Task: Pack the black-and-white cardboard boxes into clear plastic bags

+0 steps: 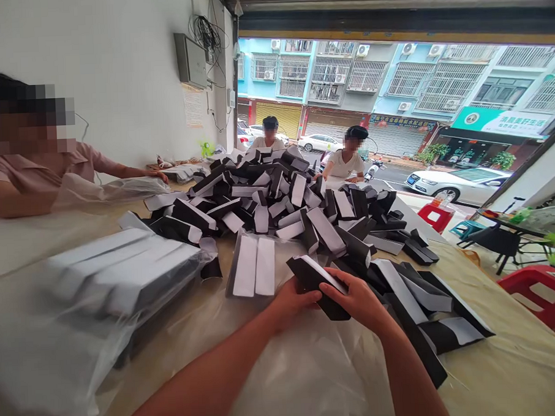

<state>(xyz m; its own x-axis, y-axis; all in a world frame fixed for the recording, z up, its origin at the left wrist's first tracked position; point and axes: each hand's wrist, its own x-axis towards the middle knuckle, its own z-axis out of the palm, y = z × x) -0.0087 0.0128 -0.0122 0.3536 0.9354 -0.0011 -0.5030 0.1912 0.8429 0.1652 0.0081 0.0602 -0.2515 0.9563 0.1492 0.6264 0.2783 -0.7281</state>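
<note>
Between my two hands is a long black and white paper box (321, 286), tilted, its black side toward me. My left hand (294, 299) grips its left part, thumb on the near side. My right hand (355, 293) closes round its right part. Just beyond my left hand, two white boxes (253, 264) lie side by side in a clear plastic bag. Loose plastic sheeting (307, 366) spreads beneath my forearms. A large heap of similar black and white boxes (272, 199) rises in front of my hands.
Plastic-wrapped white boxes (119, 270) sit at left. More loose boxes (429, 305) lie at right on the cloth-covered table (509, 369). One person (31, 163) sits at left, handling plastic; two others (346, 162) are behind the heap. Red stools (543, 294) stand beyond the right edge.
</note>
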